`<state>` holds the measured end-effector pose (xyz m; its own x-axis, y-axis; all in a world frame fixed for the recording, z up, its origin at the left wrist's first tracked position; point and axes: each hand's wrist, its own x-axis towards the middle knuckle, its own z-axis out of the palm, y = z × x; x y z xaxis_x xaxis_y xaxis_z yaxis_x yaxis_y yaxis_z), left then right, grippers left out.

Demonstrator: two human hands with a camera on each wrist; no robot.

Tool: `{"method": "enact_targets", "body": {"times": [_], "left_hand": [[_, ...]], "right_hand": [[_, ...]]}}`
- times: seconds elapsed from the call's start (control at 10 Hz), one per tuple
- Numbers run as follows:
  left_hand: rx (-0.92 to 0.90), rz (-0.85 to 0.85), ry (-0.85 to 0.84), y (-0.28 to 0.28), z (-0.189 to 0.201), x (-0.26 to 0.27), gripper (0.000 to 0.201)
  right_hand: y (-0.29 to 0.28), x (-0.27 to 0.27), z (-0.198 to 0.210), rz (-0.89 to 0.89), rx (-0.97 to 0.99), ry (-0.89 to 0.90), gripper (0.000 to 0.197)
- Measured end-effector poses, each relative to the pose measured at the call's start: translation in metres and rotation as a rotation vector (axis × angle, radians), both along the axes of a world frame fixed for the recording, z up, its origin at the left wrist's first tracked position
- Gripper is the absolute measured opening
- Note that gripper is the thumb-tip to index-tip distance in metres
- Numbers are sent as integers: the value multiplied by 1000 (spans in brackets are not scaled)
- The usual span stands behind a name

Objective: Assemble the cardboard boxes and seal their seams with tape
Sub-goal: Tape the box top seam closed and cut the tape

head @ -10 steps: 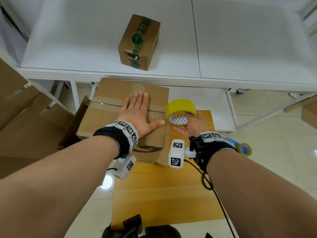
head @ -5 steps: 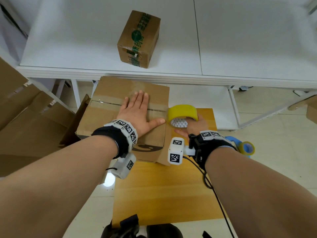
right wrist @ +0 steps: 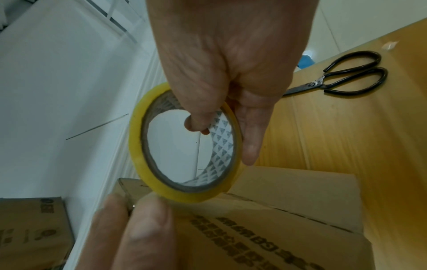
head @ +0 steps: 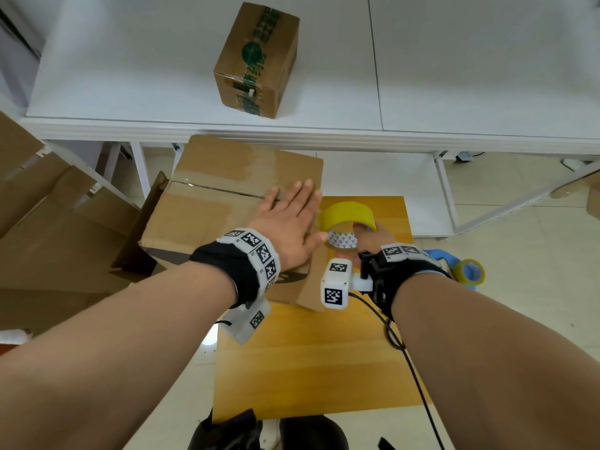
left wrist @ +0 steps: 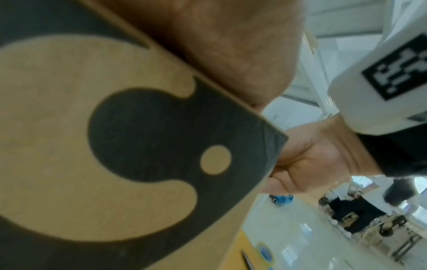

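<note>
A brown cardboard box [head: 220,209] lies on the wooden table, its top seam covered with clear tape. My left hand [head: 292,216] presses flat on the box top at its right edge, fingers straight. Just right of that edge, my right hand [head: 368,233] grips a yellow tape roll [head: 349,216]. In the right wrist view the thumb [right wrist: 196,113] hooks through the tape roll [right wrist: 143,146] core, and the fingers [right wrist: 249,142] lie along its outside. The roll's lower rim meets the box [right wrist: 289,219] edge beside my left fingertips [right wrist: 143,228].
A small box sealed with green tape [head: 256,60] stands on the white shelf [head: 454,92] beyond. Black scissors [right wrist: 337,80] lie on the wooden table [head: 308,368]. A blue tape dispenser [head: 467,271] sits to the right, flattened cardboard [head: 48,228] to the left.
My left hand has slid right along the box top to its right edge. The tape roll has dropped a little closer to that edge in my right hand.
</note>
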<state>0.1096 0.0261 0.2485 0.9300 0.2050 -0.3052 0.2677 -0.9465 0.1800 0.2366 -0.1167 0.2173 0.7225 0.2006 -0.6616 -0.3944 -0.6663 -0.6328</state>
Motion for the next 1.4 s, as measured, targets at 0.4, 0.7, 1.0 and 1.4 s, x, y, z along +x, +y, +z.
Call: {"method": "enact_targets", "body": {"times": [0.4, 0.7, 1.0, 1.4], "left_hand": [[35, 274, 69, 0, 4, 2, 123], [43, 226, 105, 1, 3, -2, 114], [143, 587, -99, 55, 14, -36, 77], [-188, 1170, 86, 133, 8, -50, 47]], "right_hand": [[-9, -2, 8, 45, 47, 46, 44], [6, 2, 39, 488, -33, -39, 72], [20, 10, 73, 689, -126, -175, 65], [38, 0, 76, 881, -250, -67, 53]]}}
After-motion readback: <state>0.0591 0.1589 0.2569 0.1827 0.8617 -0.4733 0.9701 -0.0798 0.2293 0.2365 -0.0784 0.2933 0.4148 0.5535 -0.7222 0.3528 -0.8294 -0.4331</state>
